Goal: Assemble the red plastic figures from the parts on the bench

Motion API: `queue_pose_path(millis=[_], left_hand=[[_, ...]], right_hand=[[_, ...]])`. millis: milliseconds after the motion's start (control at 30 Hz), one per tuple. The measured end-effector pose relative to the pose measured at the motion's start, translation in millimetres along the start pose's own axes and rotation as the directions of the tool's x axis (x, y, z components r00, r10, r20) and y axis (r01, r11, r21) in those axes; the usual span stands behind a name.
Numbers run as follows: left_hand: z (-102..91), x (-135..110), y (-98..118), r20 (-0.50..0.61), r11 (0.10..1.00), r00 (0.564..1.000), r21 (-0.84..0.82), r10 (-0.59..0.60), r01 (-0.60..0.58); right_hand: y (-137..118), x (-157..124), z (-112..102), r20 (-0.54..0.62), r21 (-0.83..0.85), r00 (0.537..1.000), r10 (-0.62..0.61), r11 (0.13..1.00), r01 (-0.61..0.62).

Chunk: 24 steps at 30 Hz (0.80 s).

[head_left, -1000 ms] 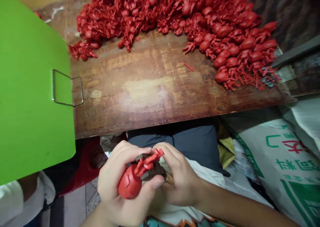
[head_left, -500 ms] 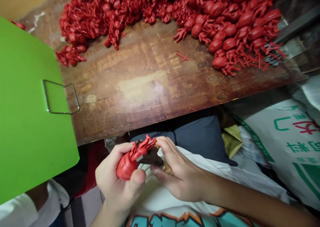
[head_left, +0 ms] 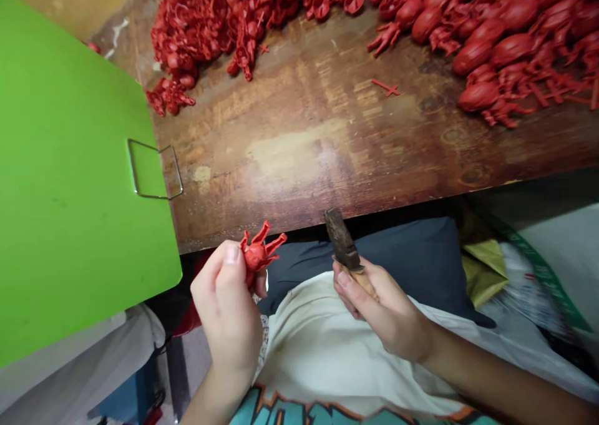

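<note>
A red moulded plastic piece (head_left: pixel 257 254) is pinched in the left hand (head_left: pixel 227 303), just below the wooden table (head_left: pixel 290 163). The right hand (head_left: pixel 381 306) grips a wooden-handled knife (head_left: pixel 344 245).

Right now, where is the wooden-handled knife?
In the head view, the knife is in the right hand, blade up, near the wooden table's edge, in front of the dark blue cushion.

Pretty cramped corner here, everything's bunched around a scarred wooden table (head_left: pixel 281 156). A bright green board (head_left: pixel 79 175) with a wire handle (head_left: pixel 154 170) overlaps its left end, a navy cushion (head_left: pixel 412 256) sits just below its front edge, a woven sack (head_left: pixel 556 269) lies off to the right, and a grey floor (head_left: pixel 189 369) shows below the left corner.
</note>
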<state>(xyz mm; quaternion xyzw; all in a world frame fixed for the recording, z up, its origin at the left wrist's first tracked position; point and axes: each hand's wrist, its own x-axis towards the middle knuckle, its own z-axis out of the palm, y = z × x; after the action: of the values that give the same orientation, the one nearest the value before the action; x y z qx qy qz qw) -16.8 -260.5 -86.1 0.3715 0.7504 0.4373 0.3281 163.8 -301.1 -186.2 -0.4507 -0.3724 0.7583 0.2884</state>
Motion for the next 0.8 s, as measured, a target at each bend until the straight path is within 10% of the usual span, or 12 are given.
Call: queue_pose_path(millis=[300,433,600,800], left_hand=[[16.2,-0.8,17.0,-0.005,0.998,0.998,-0.013,-0.062,0.062],[13.1,4.4,11.8,0.121,0.986,0.983,-0.075,-0.136,0.146],[8.2,13.7,10.2,0.386,0.824,0.867,-0.343,-0.314,0.451],[2.3,18.0,16.8,0.575,0.52,0.699,-0.478,-0.424,0.708]], right_hand=[[-9.8,-1.4,-16.7,-0.15,-0.055,0.987,-0.057,0.997,0.049],[-25.9,-2.2,-42.1,-0.309,-0.385,0.943,-0.121,0.923,-0.008],[-48.4,6.4,-76.6,-0.366,-0.866,0.823,-0.434,0.483,-0.131],[-58.7,26.3,-98.9,-0.213,-0.957,0.756,-0.618,-0.022,-0.288]])
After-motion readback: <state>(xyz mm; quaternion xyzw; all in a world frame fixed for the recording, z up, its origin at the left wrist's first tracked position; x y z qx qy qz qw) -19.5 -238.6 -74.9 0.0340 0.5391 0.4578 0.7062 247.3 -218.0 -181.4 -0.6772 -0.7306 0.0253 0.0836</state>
